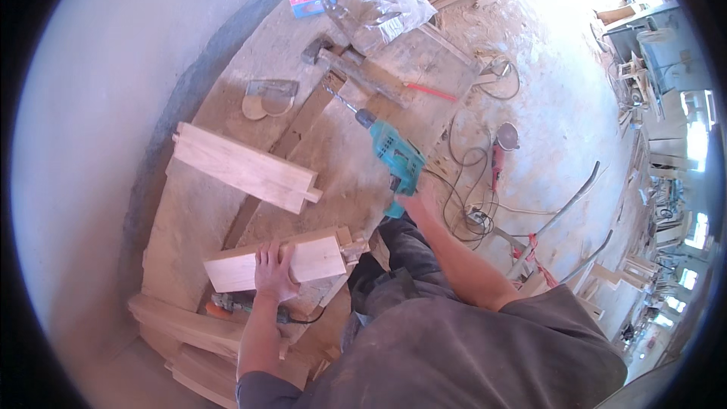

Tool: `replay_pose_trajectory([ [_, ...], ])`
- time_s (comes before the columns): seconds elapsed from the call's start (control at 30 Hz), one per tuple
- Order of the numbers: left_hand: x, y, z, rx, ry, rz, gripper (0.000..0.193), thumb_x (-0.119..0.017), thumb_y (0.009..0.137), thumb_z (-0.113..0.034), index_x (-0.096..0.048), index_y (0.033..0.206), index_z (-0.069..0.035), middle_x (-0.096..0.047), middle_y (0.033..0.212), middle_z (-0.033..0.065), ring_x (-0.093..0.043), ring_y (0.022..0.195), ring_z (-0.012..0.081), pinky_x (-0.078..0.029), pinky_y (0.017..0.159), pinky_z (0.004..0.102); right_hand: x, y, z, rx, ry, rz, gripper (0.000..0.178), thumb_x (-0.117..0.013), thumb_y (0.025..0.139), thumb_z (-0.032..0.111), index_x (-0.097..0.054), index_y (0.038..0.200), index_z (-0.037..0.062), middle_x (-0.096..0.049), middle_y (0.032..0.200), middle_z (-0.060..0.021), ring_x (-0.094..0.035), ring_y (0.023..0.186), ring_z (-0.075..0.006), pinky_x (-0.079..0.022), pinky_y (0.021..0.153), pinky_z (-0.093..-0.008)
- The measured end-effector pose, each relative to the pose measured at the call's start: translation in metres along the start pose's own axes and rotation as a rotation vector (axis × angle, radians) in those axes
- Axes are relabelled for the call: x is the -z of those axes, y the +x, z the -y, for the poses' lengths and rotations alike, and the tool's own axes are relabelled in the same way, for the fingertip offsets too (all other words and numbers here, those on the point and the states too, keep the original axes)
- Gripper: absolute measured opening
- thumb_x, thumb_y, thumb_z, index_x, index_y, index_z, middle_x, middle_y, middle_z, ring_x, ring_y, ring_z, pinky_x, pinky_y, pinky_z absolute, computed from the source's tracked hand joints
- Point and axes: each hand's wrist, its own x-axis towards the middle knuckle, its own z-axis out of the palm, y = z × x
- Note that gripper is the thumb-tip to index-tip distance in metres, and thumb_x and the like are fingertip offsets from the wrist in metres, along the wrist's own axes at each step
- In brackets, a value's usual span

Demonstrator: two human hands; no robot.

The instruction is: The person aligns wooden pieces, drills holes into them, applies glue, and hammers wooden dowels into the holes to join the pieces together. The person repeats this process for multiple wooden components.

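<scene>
My right hand (410, 203) is wrapped round the handle of a teal power drill (396, 154). A long twist bit points from its chuck up and to the left, over the workbench. My left hand (276, 271) lies with fingers spread on a pale wooden block (318, 259), which has a tenon at its right end. Farther back on the bench, a second pale board (241, 167) with a tenon rests apart from both hands.
A hammer (356, 76), a red pencil (430, 92), a plastic bag (386, 0) and an open box (312, 1) lie toward the bench's far end. An orange-and-grey power tool (227, 305) sits below the block. Cords and a red grinder (497, 163) are on the floor at right.
</scene>
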Motion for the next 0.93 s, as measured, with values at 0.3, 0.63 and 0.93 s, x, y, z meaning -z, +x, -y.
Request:
replay_pose_trajectory([
  [0.3, -0.011, 0.004, 0.006, -0.036, -0.006, -0.013, 0.074, -0.078, 0.059, -0.030, -0.058, 0.130, -0.016, -0.037, 0.143, 0.0175, -0.031, 0.140, 0.0429, -0.020, 0.123, 0.0569, -0.030, 0.013, -0.013, 0.042, 0.094, 0.252, 0.068, -0.083, 0.071, 0.030, -0.047, 0.116, -0.0051, -0.069, 0.106, -0.0290, -0.069, 0.104, -0.0442, -0.054, 0.091, -0.0483],
  [0.63, -0.002, 0.002, 0.000, -0.057, 0.031, -0.029, 0.074, -0.076, 0.061, -0.027, -0.057, 0.131, -0.012, -0.038, 0.141, 0.0208, -0.034, 0.137, 0.0443, -0.025, 0.119, 0.0591, -0.034, 0.066, 0.083, 0.147, 0.037, 0.588, 0.051, -0.075, 0.080, 0.038, -0.063, 0.102, -0.0069, -0.070, 0.106, -0.0318, -0.069, 0.099, -0.0475, -0.055, 0.086, -0.0510],
  [0.93, 0.007, -0.010, 0.025, -0.048, 0.073, 0.102, 0.084, -0.079, 0.066, -0.020, -0.051, 0.145, -0.010, -0.032, 0.152, 0.0241, -0.031, 0.141, 0.0452, -0.020, 0.123, 0.0587, 0.089, 0.020, -0.067, 0.014, -0.066, 0.387, 0.035, -0.071, 0.083, 0.030, -0.072, 0.105, 0.0022, -0.070, 0.104, -0.0291, -0.069, 0.107, -0.0398, -0.053, 0.094, -0.0490],
])
